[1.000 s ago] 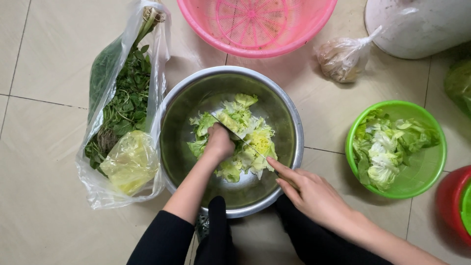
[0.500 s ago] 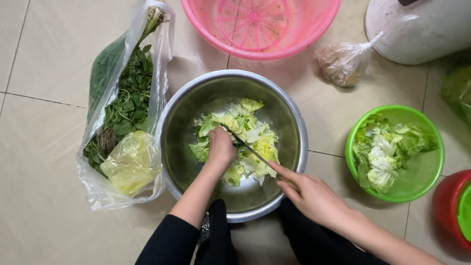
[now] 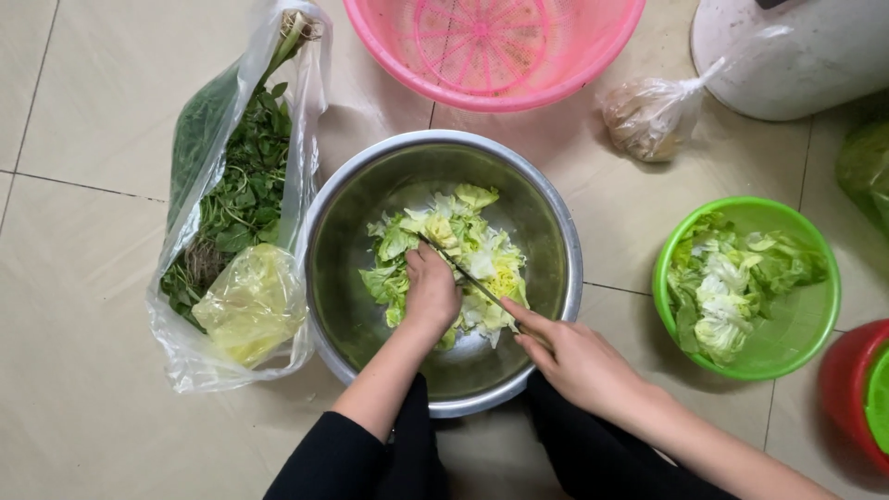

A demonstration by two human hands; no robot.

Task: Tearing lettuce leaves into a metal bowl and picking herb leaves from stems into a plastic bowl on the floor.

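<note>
Left hand (image 3: 431, 289) is pinning cabbage leaves (image 3: 463, 243); right hand (image 3: 576, 359), grip apparently closed on knife (image 3: 468, 280), should be slicing clear of the fingers

Bare floor lies open left of the greens bag (image 3: 236, 231); pink basket (image 3: 491, 46) and green bowl (image 3: 745, 287) crowd the steel bowl (image 3: 343, 278).

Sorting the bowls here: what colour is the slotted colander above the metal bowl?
Pink, seen clearly in the head view: the round slotted plastic colander on the tiled floor.

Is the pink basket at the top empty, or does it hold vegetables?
Empty, as far as the view shows: the pink basket has only its bare slotted bottom in sight, with no leaves inside. Its far edge is cut off by the picture.
</note>
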